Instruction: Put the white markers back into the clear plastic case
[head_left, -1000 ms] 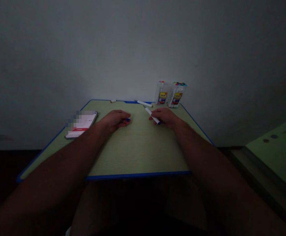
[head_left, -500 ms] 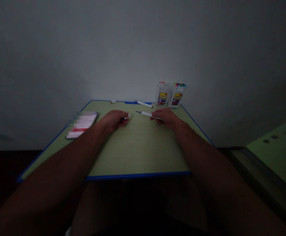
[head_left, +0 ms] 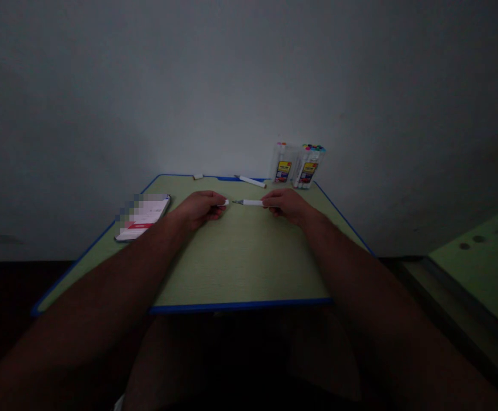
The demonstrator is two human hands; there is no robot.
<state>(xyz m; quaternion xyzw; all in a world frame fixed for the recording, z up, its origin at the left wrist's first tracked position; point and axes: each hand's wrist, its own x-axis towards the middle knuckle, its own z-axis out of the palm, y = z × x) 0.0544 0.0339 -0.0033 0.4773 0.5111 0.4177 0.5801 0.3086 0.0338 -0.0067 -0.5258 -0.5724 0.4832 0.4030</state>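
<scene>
Above the middle of the table, my right hand [head_left: 283,202] pinches a white marker [head_left: 252,202] by its rear part. The marker lies level, with its grey tapered tip pointing left. Facing it, my left hand [head_left: 206,206] is closed on a small white marker cap [head_left: 225,202], mostly covered by the fingers. A small gap separates the tip from the cap. Behind them, a second uncapped marker [head_left: 252,182] lies near the table's back edge, tip to the left. Another loose cap [head_left: 198,177] rests at the back left.
The pale green table [head_left: 240,262] has a blue rim and stands against a grey wall. Two clear marker cases [head_left: 307,168] stand upright at its back right corner, with several markers inside. A phone [head_left: 144,220] with a lit screen lies at the left edge.
The marker in my right hand has levelled out and moved slightly left, bringing its tip nearer the cap. My left hand has turned the cap a little so it lines up with the tip.
</scene>
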